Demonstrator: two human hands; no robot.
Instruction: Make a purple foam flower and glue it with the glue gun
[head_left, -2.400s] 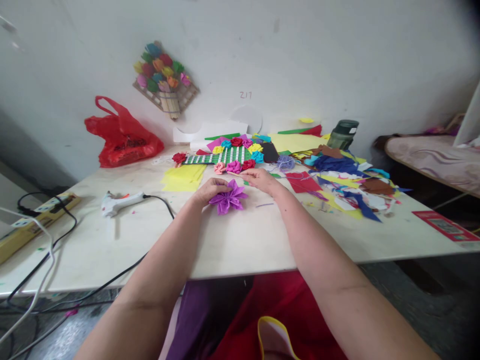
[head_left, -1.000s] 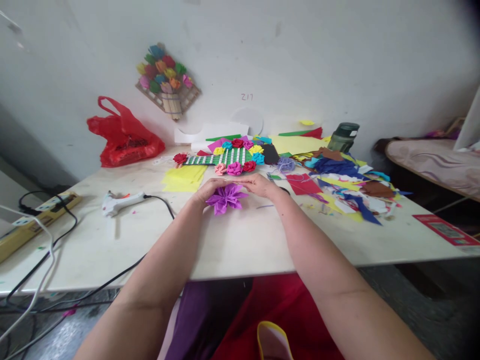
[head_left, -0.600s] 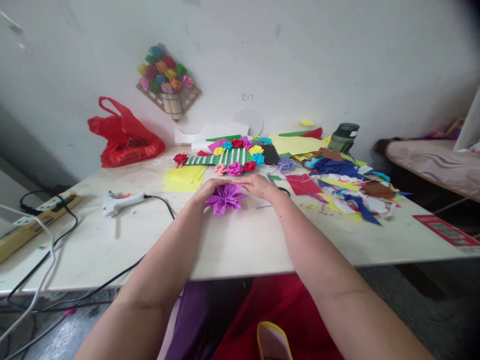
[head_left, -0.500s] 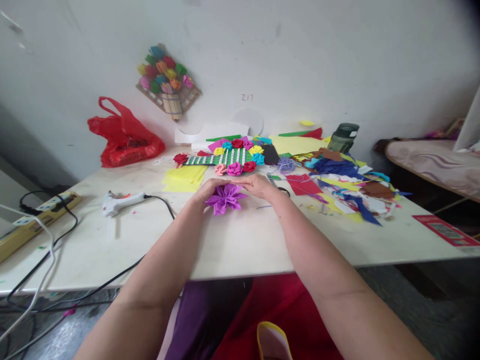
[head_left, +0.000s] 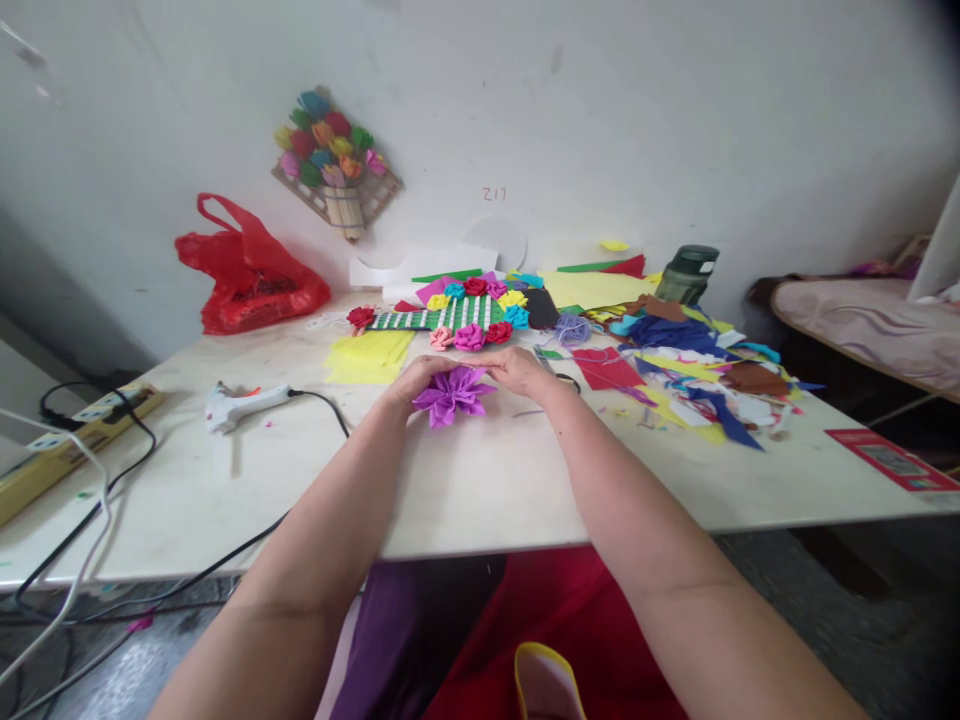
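A purple paper flower [head_left: 452, 394] lies on the pale table [head_left: 480, 480] in front of me. My left hand [head_left: 417, 378] is curled around its left and far side, fingers closed on the petals. On the flower's right, my right hand [head_left: 517, 367] pinches its far edge with bent fingers. Just beyond both hands sits a green and white woven piece [head_left: 442, 317] ringed with small coloured paper roses.
A white glue gun [head_left: 240, 404] with a black cord lies to the left, near a power strip [head_left: 79, 432]. A red plastic bag [head_left: 247, 272] stands at the back left. Coloured paper scraps [head_left: 690, 370] cover the right side, by a dark green jar [head_left: 686, 272].
My right hand came back from the woven piece to the flower's right edge. Over the last second both hands have stayed on the flower, barely moving.
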